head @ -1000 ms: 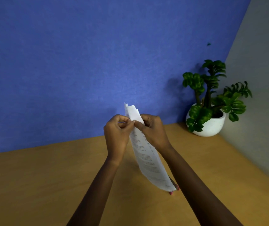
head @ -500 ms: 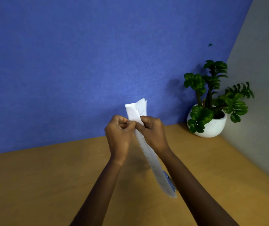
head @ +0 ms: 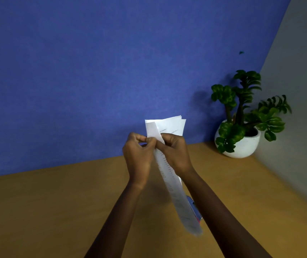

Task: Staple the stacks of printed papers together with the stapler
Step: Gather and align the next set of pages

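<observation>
Head view, looking down over both bare forearms as they reach forward from the bottom edge and meet above the table (head: pixel 46 211). The left hand (head: pixel 138 157) is raised with its wrist bent, back of the hand toward the camera, fingers curled in and thumb and fingertips pinching the near edge of the papers (head: pixel 169 175). The right hand (head: pixel 176 154) sits just beside it, touching or nearly touching it at the knuckles, fingers curled too and pinching the same papers from the other side — both hands grip at about the same height, close under the top edge.

The papers themselves: a thin white sheaf held edge-on to the camera, upright but tilted, the top fanning open slightly above the hands so a few separate sheet corners show. Lines of small print run down the face; too small and blurred to read. The lower end hangs free down between the forearms, off the table, its bottom corner soft with blur.

Right behind that hanging lower end, lying on the table against the right forearm, a sliver of the stapler (head: pixel 194 209) peeks out — bluish-grey with a touch of pink-red, mostly hidden by the papers.

Well away from the papers to the right, a potted plant (head: pixel 242 116) stands in the table's corner, where the blue wall (head: pixel 93 71) meets the grey one.
</observation>
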A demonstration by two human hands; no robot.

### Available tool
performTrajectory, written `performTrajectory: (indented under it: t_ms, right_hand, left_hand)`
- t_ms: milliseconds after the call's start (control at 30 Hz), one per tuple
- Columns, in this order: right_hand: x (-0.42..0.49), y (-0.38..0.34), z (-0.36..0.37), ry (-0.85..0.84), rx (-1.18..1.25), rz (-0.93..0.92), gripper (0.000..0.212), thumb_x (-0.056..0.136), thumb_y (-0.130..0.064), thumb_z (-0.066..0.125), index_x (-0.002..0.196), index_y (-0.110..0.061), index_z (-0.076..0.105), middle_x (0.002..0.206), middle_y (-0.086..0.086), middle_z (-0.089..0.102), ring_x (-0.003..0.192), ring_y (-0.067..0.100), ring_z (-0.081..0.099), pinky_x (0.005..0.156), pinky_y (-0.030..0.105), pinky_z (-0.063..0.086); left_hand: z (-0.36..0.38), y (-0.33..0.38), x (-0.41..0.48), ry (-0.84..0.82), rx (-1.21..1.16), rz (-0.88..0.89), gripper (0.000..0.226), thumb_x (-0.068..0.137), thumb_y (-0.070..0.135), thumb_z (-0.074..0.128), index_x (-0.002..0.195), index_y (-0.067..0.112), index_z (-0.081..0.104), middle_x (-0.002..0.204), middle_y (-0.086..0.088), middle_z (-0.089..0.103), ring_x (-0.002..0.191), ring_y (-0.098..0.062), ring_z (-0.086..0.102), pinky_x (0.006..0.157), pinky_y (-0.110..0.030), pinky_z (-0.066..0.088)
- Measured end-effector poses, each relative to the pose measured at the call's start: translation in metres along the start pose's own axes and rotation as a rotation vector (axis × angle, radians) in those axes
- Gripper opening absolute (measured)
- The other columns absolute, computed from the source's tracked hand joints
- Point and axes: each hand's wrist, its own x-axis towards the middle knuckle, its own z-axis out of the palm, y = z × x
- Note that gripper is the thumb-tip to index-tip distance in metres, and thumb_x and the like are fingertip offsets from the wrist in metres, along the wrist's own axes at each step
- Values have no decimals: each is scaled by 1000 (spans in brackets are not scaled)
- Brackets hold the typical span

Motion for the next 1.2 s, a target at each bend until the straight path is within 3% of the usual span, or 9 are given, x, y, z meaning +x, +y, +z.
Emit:
performTrajectory:
  t_ms: [167,367,500,600,700,767,833,967,1200]
  right_hand:
    - [2,-1,-5,-2,-41,31,20,86,-8,61,73,6,64,66,21,60,45,1,52,44,9,39]
    - [-1,-3,-8,-24,-129,26,20,88,-13,59,73,-2,66,65,5,66,52,1,61,47,10,44]
    - [-2,-5,-8,-37,-184,0,25,86,-12,59,69,6,60,69,26,65,53,14,56,47,20,42]
    - [-3,-4,-5,-37,-230,-9,29,86,-13,60,61,2,57,60,21,61,50,13,53,45,21,39]
    - [-2,-3,-3,34,-285,-35,32,84,-11,60,58,5,53,58,26,57,49,20,47,48,30,38]
    - [-1,-2,-6,92,-282,-33,33,83,-9,60,53,-1,51,51,15,52,44,11,45,45,25,36]
    - [0,0,-10,104,-234,-4,30,84,-7,60,59,8,53,55,22,54,48,14,46,46,22,33]
    - [4,3,-15,92,-100,31,30,86,-8,58,76,20,56,79,41,62,59,43,58,55,33,41]
    - [8,5,-22,-38,112,199,24,91,-11,52,99,10,59,85,15,65,67,20,64,58,23,53]
  left_hand:
    - [-7,-2,3,-126,36,26,10,79,11,65,73,14,58,68,15,57,65,3,56,55,2,40]
    - [-10,-1,3,-134,63,77,8,80,15,67,73,15,62,67,19,56,61,5,55,56,4,40]
    - [-9,-3,4,-140,68,29,10,78,14,67,71,14,60,66,17,55,60,3,55,52,4,39]
    - [-7,-4,3,-125,37,-26,14,77,11,67,67,15,58,64,13,57,60,-2,56,51,2,40]
    - [-7,-6,3,-70,-22,-48,17,75,8,67,65,13,55,70,-2,65,67,-15,63,54,-4,44]
    - [-8,-6,6,-45,-81,-78,22,76,6,65,63,17,52,80,-14,68,77,-26,67,68,-25,55]
    - [-10,-6,9,-67,-128,-117,22,78,6,65,64,19,53,85,-18,69,80,-33,68,74,-43,57]
    - [-10,-7,9,-184,-251,-227,8,79,7,65,81,-1,62,87,-18,70,73,-24,69,76,-39,59]
    - [-15,-7,8,-274,-552,-427,5,87,11,58,88,9,62,86,-5,68,75,-14,67,70,-22,58]
